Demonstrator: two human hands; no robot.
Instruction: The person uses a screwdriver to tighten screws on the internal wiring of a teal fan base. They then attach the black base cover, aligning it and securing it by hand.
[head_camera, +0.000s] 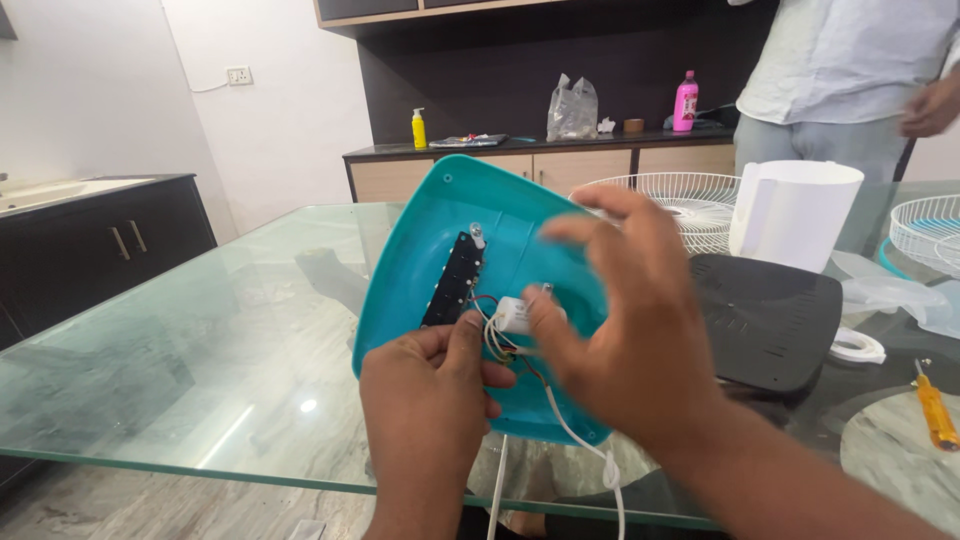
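Tilting above the glass desk (200, 340), the teal cover (420, 250) is gripped by the left hand (425, 400); the white capacitor (513, 314) is pinched by the right hand (620, 320). Thin wires (492, 338) could be torn if tugged.

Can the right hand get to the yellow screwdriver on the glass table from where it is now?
Probably yes. The yellow screwdriver lies on the glass table to the right, nothing over it. But the right hand is pinching the small white part inside the teal cover, so it must let go first.
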